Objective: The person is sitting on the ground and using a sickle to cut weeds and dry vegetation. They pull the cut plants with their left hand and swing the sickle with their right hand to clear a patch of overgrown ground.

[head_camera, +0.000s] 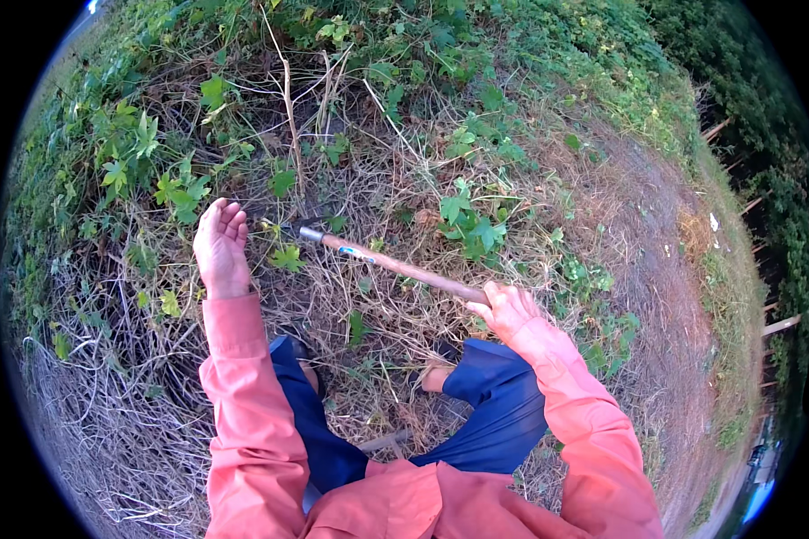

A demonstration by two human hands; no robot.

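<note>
My right hand [509, 310] grips the end of a wooden-handled tool [411, 271], which looks like a sickle. Its handle slants up and left across the ground, with a blue-and-white sticker near the far end. A shiny metal ferrule [311, 234] caps that end; the dark blade [310, 221] beyond is mostly lost among the stems. To the left, my left hand [221, 246] is raised with the palm turned up and the fingers loosely bent, holding nothing. Leafy vine stems [182, 195] grow just beyond it.
Dry cut stems [350, 290] cover the ground around my feet. Upright woody stalks [290, 121] stand ahead, before dense green vines [411, 40]. Tangled dry vines [121, 418] lie at left. A bare dirt strip [647, 229] runs along the right, with dark trees [748, 87] beyond.
</note>
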